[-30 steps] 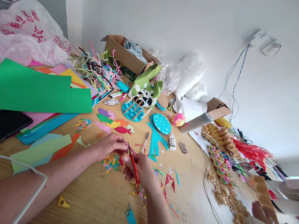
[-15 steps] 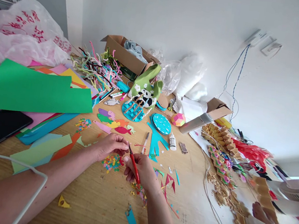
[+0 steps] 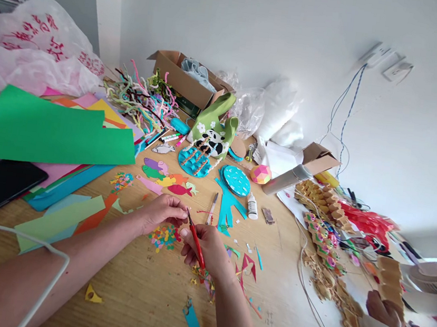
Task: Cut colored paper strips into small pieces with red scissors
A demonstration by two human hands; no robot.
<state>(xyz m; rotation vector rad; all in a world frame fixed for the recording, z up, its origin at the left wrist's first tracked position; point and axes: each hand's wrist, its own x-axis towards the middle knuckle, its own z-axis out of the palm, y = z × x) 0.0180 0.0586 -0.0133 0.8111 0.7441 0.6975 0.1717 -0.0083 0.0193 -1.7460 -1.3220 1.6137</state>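
Note:
My right hand (image 3: 208, 250) is closed round red-handled scissors (image 3: 197, 246), their dark tips pointing up and left. Just left of those tips, my left hand (image 3: 165, 212) has its thumb and forefinger pinched together. Whatever sits in that pinch is too small to make out. Round coloured paper dots (image 3: 164, 236) lie in a pile below my left hand. Small coloured scraps (image 3: 207, 284) are scattered under my right wrist. Paper fish cut-outs (image 3: 179, 190) in several colours rest just beyond my hands, and a pen (image 3: 212, 209) lies past my right hand.
Coloured paper sheets (image 3: 59, 130) and a black phone (image 3: 4, 185) fill the left side. A white glue bottle (image 3: 252, 206) and blue disc (image 3: 236, 180) stand farther back. A white cable (image 3: 303, 269) crosses the right side. There, another person's hand (image 3: 381, 311) holds an egg-carton piece (image 3: 391, 277).
My hands and the scissors keep nearly the same position. At the right, the other person's hands and egg-carton piece have shifted slightly.

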